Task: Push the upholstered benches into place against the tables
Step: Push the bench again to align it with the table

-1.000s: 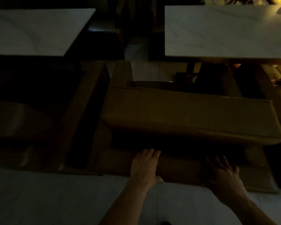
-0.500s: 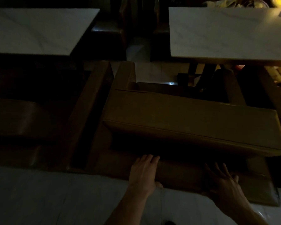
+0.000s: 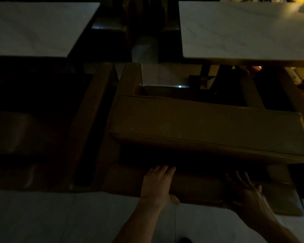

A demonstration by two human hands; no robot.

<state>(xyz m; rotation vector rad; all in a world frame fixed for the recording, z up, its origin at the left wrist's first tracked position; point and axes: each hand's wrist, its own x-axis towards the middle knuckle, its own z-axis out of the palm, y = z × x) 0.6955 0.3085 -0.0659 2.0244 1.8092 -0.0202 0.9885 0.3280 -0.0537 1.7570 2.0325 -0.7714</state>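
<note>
Since a second ago the bench (image 3: 209, 130) has slid a little farther toward the tables; its far edge now sits closer under the right table (image 3: 244, 30), and both hands have followed it forward. Very dim light; much detail lost in shadow.

Left hand (image 3: 157, 184): flat, palm down, fingers extended and close together, pressed on the bench's low near padded edge. Thumb hooks over the near side toward the floor. Not gripping, only pressing.

Right hand (image 3: 247, 192): also open, fingers spread, palm against the same near edge, further to the right. Fingertips reach into the dark gap under the raised cushion; contact there cannot be made out clearly.

Bench: tan upholstery, long cushion running left to right across the middle of the view, slightly skewed, right end nearer the viewer. An upholstered arm rises at its far-left corner. It stands in front of the right table, whose pale marbled top overhangs the far side; table legs show beyond the cushion.

Second bench (image 3: 88, 123) lies just to the left, narrow dark gap between the two, in front of the left table (image 3: 39, 27).

Pale tiled floor (image 3: 60, 216) fills the near strip below both forearms.
</note>
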